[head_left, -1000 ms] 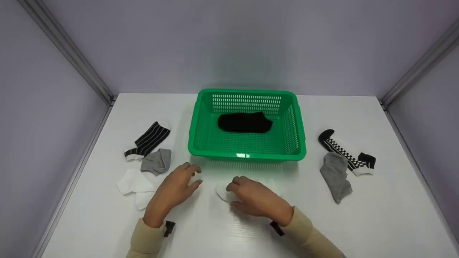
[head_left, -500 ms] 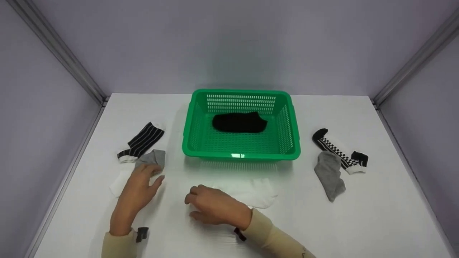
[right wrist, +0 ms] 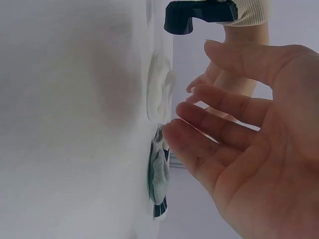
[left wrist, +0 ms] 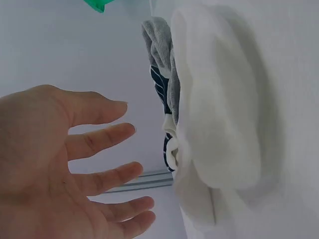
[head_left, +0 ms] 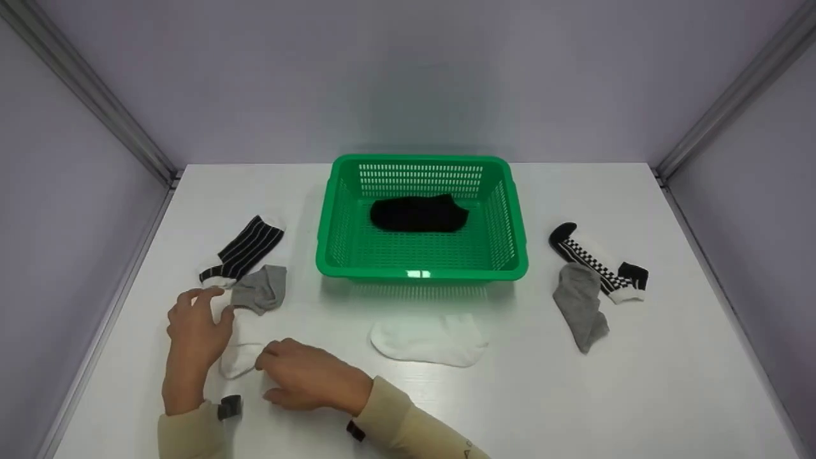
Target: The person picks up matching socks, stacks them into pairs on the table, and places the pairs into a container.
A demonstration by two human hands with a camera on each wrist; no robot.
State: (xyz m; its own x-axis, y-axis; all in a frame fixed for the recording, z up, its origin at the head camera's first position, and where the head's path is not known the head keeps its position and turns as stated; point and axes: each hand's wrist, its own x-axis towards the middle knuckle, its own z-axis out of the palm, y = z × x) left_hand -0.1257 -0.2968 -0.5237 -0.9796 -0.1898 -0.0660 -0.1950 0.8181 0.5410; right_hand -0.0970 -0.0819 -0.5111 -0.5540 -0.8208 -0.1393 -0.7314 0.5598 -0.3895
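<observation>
A crumpled white sock (head_left: 241,358) lies at the left of the table, between my two hands. My left hand (head_left: 199,328) hovers over its far left part with fingers apart, as the left wrist view shows the white sock (left wrist: 217,104) clear of the fingers. Coming in from the right, my right hand (head_left: 312,376) has its fingertips beside the sock's near end; the palm is bare in the right wrist view. Just beyond lie a grey sock (head_left: 260,290) and a black striped sock (head_left: 252,247). Another white sock (head_left: 427,341) lies flat in front of the basket.
A green plastic basket (head_left: 421,274) stands at the back middle, with a black sock (head_left: 417,213) inside. To the right lie a grey sock (head_left: 580,306) and a black-and-white checkered sock (head_left: 596,261). Walls (head_left: 414,83) enclose the back and sides of the table.
Both hands have moved left across the table. My right hand has left the flat white sock in front of the basket, and my left hand has come over the crumpled white sock.
</observation>
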